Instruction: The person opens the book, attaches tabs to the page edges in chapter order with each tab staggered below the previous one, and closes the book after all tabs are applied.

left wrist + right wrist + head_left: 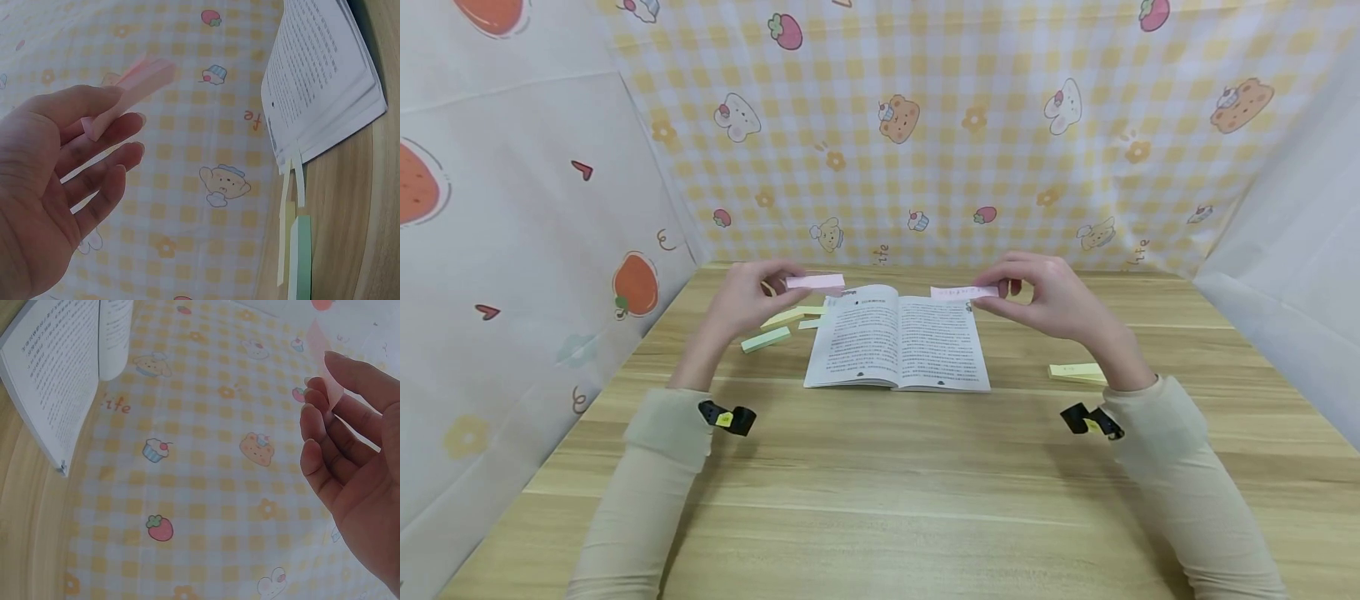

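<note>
Starting at the left of the table (880, 467), a green pad (766, 339) and yellow pads (793, 316) lie just beside the open book (898, 337). Your left hand (747, 296) is raised above them and pinches a pink sticky-note pad (815, 282) between thumb and fingertips; the left wrist view confirms the grip. Over the right-hand page, your right hand (1051, 293) pinches a single pink note (964, 292) by one end, held level and clear of the paper. The step in hand appears to be the transfer of a peeled note to the book. The next move calls for lowering the note squarely onto the page edge and pressing its adhesive strip flat. A further yellow pad (1077, 372) lies near your right wrist.
</note>
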Available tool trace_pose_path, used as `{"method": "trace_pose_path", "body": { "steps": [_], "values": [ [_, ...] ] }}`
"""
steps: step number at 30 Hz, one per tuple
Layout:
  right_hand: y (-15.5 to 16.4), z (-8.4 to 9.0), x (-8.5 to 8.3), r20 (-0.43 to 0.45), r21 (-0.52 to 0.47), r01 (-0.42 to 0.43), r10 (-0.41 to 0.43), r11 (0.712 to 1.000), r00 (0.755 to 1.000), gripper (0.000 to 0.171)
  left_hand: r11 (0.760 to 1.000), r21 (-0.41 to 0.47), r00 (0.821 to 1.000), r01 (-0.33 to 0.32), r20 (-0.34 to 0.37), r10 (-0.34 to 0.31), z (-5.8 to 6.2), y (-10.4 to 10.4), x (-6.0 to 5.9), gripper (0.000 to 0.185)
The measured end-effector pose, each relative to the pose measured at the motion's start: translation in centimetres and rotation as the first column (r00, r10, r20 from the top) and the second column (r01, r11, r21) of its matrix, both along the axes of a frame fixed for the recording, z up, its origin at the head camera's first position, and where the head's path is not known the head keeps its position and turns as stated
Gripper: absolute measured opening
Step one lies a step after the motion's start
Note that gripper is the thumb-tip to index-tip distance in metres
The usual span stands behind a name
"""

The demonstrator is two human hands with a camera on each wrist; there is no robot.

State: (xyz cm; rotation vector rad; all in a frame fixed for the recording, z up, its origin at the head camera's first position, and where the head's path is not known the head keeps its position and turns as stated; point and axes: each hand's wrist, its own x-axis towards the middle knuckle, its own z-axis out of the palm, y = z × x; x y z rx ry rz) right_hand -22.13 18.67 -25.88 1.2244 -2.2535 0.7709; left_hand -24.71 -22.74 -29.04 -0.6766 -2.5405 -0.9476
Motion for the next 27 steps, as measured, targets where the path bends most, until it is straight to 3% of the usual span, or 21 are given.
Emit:
{"method": "trace_pose_path", "body": {
  "steps": [10,14,27],
  "values": [
    [-0.1,0.0,0.0,0.011,-0.010,-0.002,0.002,1.000,1.000,0.019,0.993,-0.105,0.998,0.057,0.027,-0.054,-0.4,-1.2,-0.5,0.018],
    [-0.1,0.0,0.1,0.013,-0.014,-0.003,0.003,1.000,1.000,0.019,0.993,-0.089,0.996,0.083,0.046,-0.079,-0.8,-1.8,-0.8,0.019],
    [0.0,-0.1,0.0,0.012,0.003,0.012,-0.012,1.000,1.000,0.019,0.997,-0.062,0.981,0.053,0.189,-0.041,-2.1,-3.6,-1.3,0.025]
  ]
}}
